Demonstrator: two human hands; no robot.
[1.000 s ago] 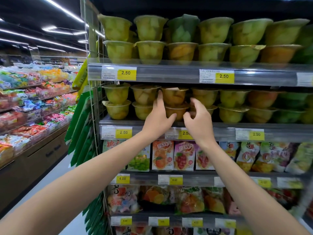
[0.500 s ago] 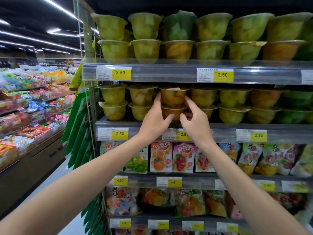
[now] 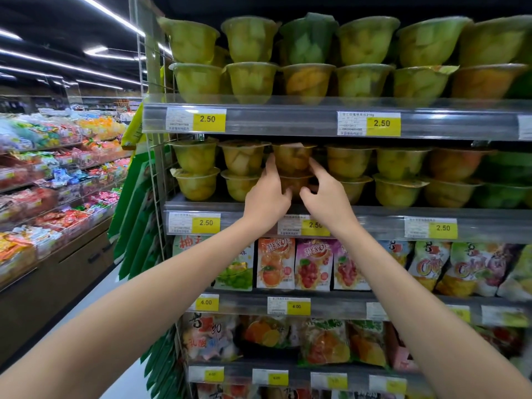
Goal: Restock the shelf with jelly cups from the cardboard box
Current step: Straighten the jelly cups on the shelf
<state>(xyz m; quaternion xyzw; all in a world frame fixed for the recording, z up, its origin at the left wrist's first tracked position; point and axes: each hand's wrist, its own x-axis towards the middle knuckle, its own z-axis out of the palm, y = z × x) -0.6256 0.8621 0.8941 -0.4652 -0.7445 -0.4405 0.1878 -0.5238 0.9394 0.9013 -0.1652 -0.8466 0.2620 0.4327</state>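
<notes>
Two orange jelly cups stand stacked on the second shelf (image 3: 374, 223), the upper cup (image 3: 292, 159) on the lower cup (image 3: 295, 182). My left hand (image 3: 266, 197) presses the stack's left side, index finger up along the upper cup, thumb at the lower one. My right hand (image 3: 326, 197) holds the right side the same way. Rows of yellow, green and orange jelly cups, stacked two high, fill this shelf and the top shelf (image 3: 288, 122). The cardboard box is not in view.
Fruit jelly pouches (image 3: 276, 263) hang on the lower shelves behind price rails. Green packs (image 3: 129, 226) hang on a wire grid at the shelf's left end. An aisle floor (image 3: 95, 298) runs left, past a candy display (image 3: 57, 182).
Both hands have moved slightly up and in, closing around the stacked orange cups. The view has shifted a little.
</notes>
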